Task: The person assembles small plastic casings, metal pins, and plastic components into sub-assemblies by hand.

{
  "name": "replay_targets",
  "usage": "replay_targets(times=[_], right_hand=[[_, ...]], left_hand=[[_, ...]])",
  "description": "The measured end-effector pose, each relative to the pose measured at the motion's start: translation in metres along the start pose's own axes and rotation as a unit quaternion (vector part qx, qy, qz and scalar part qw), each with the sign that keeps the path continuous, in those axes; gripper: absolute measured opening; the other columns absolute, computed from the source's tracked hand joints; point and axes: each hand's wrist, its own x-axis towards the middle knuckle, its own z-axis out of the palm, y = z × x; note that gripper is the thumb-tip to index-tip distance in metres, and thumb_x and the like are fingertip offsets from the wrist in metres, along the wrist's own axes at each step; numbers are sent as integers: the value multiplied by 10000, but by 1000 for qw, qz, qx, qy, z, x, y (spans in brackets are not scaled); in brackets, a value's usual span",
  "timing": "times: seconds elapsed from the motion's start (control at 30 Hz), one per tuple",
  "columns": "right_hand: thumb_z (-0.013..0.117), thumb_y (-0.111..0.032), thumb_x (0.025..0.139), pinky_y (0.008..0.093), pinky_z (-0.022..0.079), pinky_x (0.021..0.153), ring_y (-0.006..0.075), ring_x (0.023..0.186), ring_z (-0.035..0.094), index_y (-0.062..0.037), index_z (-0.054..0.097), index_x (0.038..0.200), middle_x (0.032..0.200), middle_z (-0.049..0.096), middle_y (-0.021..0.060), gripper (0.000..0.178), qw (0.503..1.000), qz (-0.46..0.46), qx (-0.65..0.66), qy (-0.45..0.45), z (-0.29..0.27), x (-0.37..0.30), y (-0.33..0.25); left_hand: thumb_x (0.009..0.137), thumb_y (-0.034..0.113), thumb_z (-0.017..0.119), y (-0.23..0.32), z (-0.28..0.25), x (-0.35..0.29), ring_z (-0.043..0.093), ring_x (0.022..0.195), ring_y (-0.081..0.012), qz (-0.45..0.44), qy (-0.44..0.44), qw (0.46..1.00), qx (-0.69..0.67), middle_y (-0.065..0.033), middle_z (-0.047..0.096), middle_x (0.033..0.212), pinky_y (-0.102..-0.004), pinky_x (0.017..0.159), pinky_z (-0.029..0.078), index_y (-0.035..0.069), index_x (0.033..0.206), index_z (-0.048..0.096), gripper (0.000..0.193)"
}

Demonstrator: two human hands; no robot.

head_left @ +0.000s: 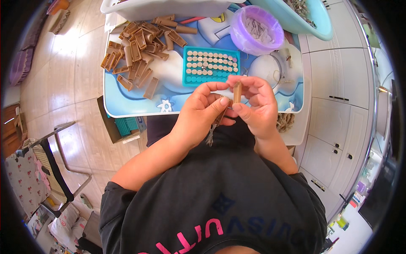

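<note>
Close together over the table's front edge, both my hands are closed on small brown parts. My left hand [203, 108] pinches a brown plastic casing piece [221, 113], with greyish strands [209, 137] hanging below it. Upright between the thumb and fingers of my right hand [259, 101] is another brown casing piece [237, 92]. Just beyond my hands lies a teal tray [185, 72] with rows of small round cream-coloured pieces [207, 59]. A heap of brown casing pieces [137, 46] is at the far left of the table.
A purple tub [237, 40] of greyish pieces stands at the back right, near a light-blue basin [323, 29]. At the back is a white bin [169, 9]. A cardboard box [108, 122] sits below the table's left front. White cabinets [334, 80] line the right.
</note>
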Motion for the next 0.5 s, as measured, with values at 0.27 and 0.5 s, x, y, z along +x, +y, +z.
replay_targets(times=[0.27, 0.5], right_hand=[[783, -93, 674, 335, 489, 858, 273, 988, 613, -9, 541, 1208, 1140, 600, 162, 592, 911, -149, -373, -99, -2, 7, -24], [826, -109, 622, 336, 484, 886, 276, 1049, 608, -28, 400, 1349, 1197, 590, 154, 846, 899, -109, -400, -142, 13, 0, -23]], left_hand=[[961, 158, 498, -5, -8, 3, 599, 848, -119, 5, 67, 998, 22, -55, 601, 961, -263, 741, 509, 20, 1189, 506, 267], [999, 282, 414, -11, -11, 3, 506, 739, -57, 35, 45, 998, -31, 7, 573, 841, -213, 637, 426, 41, 1106, 569, 306]])
